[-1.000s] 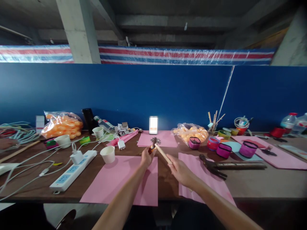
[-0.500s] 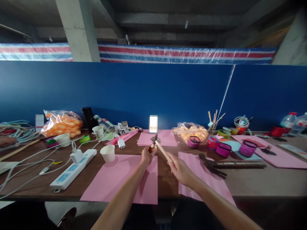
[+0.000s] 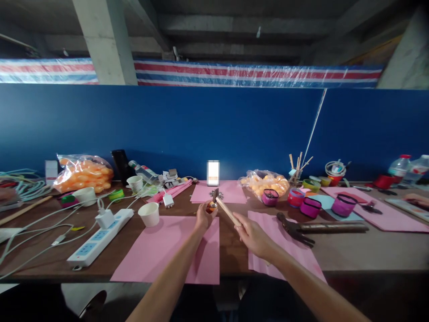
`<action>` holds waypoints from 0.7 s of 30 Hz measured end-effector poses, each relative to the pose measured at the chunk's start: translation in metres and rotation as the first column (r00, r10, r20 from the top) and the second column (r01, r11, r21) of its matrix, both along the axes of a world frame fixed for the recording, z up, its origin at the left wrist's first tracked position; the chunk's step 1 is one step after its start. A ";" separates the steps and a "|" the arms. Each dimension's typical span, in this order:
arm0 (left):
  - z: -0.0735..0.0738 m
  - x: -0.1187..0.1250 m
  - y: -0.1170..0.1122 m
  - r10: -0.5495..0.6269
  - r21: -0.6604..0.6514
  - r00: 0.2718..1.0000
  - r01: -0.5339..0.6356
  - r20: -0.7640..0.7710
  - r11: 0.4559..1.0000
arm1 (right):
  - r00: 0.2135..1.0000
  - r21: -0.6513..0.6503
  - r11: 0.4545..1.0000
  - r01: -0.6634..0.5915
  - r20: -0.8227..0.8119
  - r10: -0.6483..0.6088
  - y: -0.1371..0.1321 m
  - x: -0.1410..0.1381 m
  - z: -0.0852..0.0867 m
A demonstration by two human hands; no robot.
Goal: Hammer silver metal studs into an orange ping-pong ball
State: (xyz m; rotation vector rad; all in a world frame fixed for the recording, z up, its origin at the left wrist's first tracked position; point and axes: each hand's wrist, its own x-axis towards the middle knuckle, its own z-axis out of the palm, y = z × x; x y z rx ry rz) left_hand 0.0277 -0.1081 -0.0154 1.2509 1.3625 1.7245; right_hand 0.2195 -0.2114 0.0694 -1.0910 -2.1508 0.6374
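Note:
My right hand (image 3: 252, 235) is closed around the pale wooden handle (image 3: 228, 212) of a small tool. Its dark, flat head (image 3: 216, 193) points up just above my left fingers; whether it is a hammer or a brush I cannot make out. My left hand (image 3: 203, 216) pinches a small orange ball with a shiny part (image 3: 212, 205), right by the tool's head. Behind them, small dark metallic pieces (image 3: 221, 195) lie on a pink sheet (image 3: 199, 191). Another pink sheet (image 3: 147, 255) is under my left forearm, and a claw hammer (image 3: 331, 227) rests to the right of my right hand.
Left stand a power strip (image 3: 109, 239) with trailing cables, a paper cup (image 3: 148, 214) and a bag of orange balls (image 3: 87, 172). Another bag (image 3: 264, 182), purple containers (image 3: 310, 207) and bottles (image 3: 400, 166) are right. Another person's hand (image 3: 415, 199) shows at the right edge.
The view has shifted slightly. The orange ball appears turned a little between my left fingers, while both hands keep nearly the same place. Another person's hand has come into view at the right edge.

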 end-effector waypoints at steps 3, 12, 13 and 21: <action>0.001 -0.001 -0.002 0.004 0.008 0.998 -0.003 -0.061 1.000 | 1.000 0.017 1.000 0.002 -0.005 -0.002 -0.001 0.000 -0.001; 0.005 0.002 -0.006 -0.021 0.019 0.994 0.023 -0.106 1.000 | 0.998 0.104 0.995 -0.007 0.056 0.001 0.003 -0.002 -0.016; 0.005 0.002 -0.006 -0.020 0.021 0.994 0.022 -0.105 1.000 | 0.999 0.103 0.995 -0.005 0.049 0.000 0.003 -0.002 -0.015; 0.006 0.002 -0.007 -0.006 0.015 0.998 0.007 -0.066 1.000 | 0.999 0.112 0.994 -0.012 0.035 0.008 0.003 -0.001 -0.016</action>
